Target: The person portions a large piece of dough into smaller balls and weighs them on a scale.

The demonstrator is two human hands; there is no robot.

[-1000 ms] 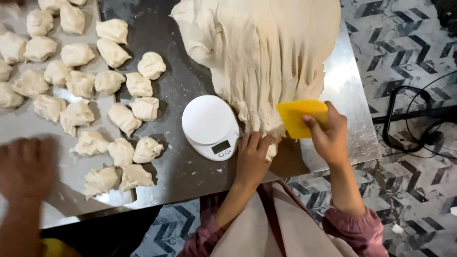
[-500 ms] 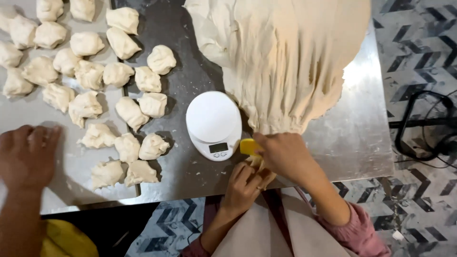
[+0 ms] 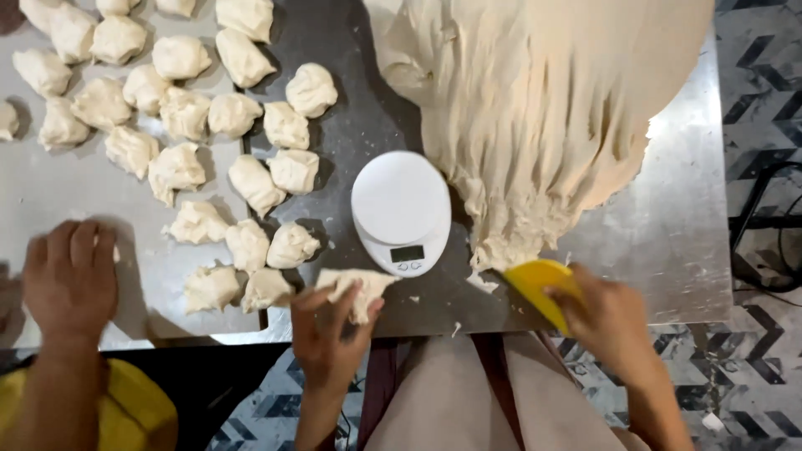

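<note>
My left hand (image 3: 327, 334) grips a small torn piece of dough (image 3: 357, 287) near the table's front edge, just below the white round scale (image 3: 399, 200). In my right hand (image 3: 608, 321) is a yellow plastic scraper (image 3: 541, 284), its edge at the lower tip of the big mass of dough (image 3: 543, 108), which covers the back right of the steel table (image 3: 685, 250). The scale's pan is bare.
Several cut dough portions (image 3: 209, 150) lie in rows on the left half of the table. Another person's hand (image 3: 71, 280) presses flat on the table at the far left, above a yellow sleeve. Patterned floor and black cables (image 3: 764, 225) show at right.
My left hand has pulled a cut piece of dough away from the big mass toward the front edge. My right hand with the scraper moved right, back to the mass's lower tip.
</note>
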